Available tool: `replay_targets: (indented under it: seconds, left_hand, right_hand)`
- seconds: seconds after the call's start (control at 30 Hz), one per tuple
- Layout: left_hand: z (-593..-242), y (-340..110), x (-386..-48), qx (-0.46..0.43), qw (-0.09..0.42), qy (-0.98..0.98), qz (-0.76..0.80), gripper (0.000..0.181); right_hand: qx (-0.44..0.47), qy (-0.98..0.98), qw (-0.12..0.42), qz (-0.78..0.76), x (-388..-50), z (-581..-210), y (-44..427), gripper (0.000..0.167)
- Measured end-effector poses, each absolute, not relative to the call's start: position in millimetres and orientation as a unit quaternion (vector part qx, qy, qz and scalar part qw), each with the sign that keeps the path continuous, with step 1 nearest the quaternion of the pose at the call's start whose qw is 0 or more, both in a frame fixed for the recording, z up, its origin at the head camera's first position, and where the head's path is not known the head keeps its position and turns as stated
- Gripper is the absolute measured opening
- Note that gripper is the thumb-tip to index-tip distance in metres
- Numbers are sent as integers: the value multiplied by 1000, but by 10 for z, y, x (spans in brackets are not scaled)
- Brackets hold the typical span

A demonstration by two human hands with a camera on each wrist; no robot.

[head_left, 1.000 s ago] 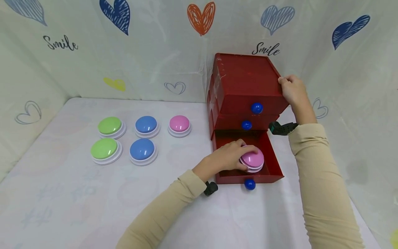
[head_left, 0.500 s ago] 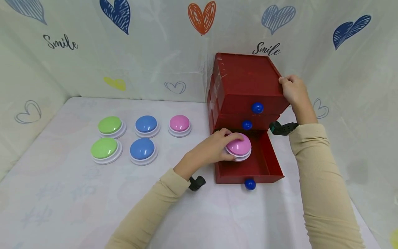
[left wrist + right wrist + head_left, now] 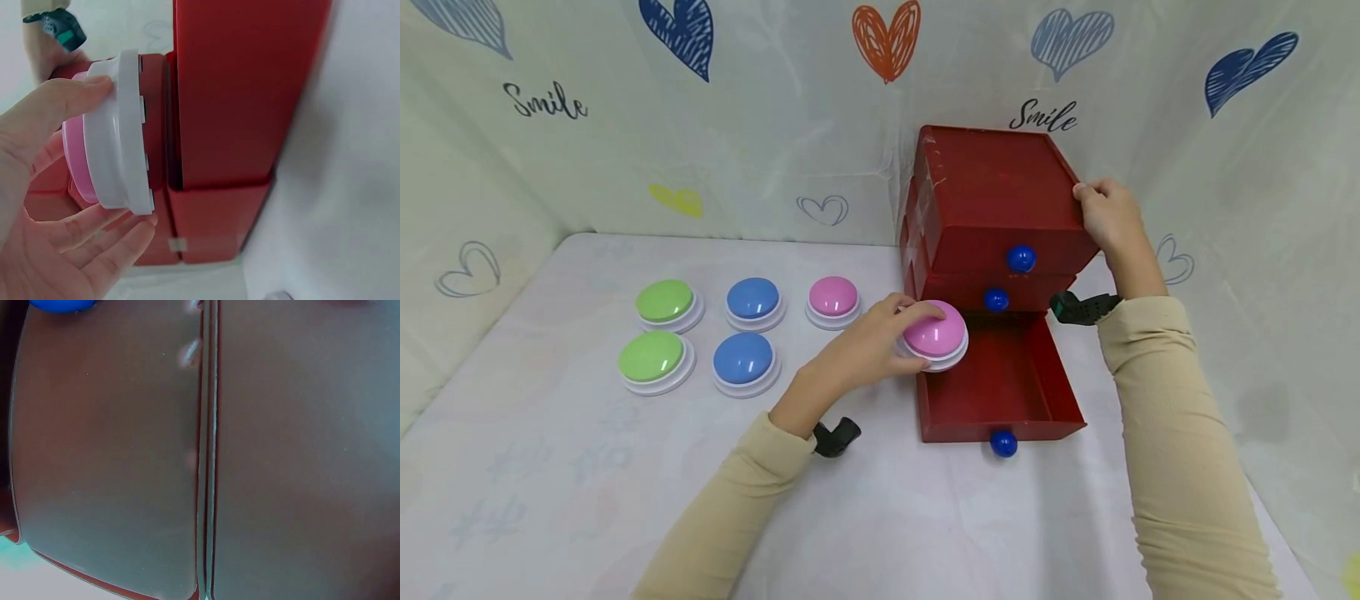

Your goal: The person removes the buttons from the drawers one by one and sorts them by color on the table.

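Observation:
My left hand (image 3: 872,343) grips a pink dome push button (image 3: 936,333) with a white base, thumb and fingers round its sides. The button is in the air above the left side of the pulled-out bottom drawer (image 3: 1007,400). In the left wrist view, the button's white base (image 3: 119,137) appears side-on between thumb and fingers. My right hand (image 3: 1111,218) holds the upper right edge of the red drawer cabinet (image 3: 992,179). Only the cabinet's red panels (image 3: 112,456) fill the right wrist view; the right hand does not show there.
Left of the cabinet, a second pink button (image 3: 832,298), two blue buttons (image 3: 742,360) and two green buttons (image 3: 651,358) stand on the white tabletop (image 3: 625,475). Blue ball knobs (image 3: 1021,259) jut from the drawer fronts. A printed curtain (image 3: 760,125) hangs behind.
My left hand has lifted the pink button from inside the bottom drawer and carried it left, towards the drawer's left wall. The right hand stays on the cabinet.

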State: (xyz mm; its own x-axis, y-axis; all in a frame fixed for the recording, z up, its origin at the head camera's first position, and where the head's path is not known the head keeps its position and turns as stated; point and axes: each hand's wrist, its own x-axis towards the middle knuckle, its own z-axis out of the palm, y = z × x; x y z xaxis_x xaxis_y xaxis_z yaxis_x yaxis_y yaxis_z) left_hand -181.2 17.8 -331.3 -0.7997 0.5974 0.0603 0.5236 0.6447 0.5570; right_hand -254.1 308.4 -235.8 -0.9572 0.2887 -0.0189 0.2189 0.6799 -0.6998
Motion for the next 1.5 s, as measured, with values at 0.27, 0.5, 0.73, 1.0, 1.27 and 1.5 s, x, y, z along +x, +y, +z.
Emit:
replay_targets:
  seconds: [0.27, 0.5, 0.73, 1.0, 1.27, 1.5]
  left_hand:
    - [-3346, 2, -1786, 298, 53, 905, 298, 63]
    - [-3399, -181, -1778, 279, 50, 914, 290, 62]
    - [-3461, -362, -1772, 253, 60, 924, 282, 61]
    - [-3580, -568, -1777, 235, 50, 926, 291, 60]
    - [-3672, -713, -1784, 210, 75, 933, 282, 60]
    - [-3728, -758, -1796, 205, 95, 933, 280, 58]
  right_hand:
    - [-140, -913, 46, 380, -2542, -2358, 3085, 55]
    - [-138, -914, 47, 377, -2541, -2357, 3087, 56]
    - [-138, -915, 49, 376, -2545, -2359, 3086, 55]
    - [-138, -913, 50, 381, -2546, -2370, 3092, 54]
    - [-137, -915, 48, 376, -2539, -2360, 3093, 54]
    - [-140, -916, 52, 372, -2546, -2362, 3079, 54]
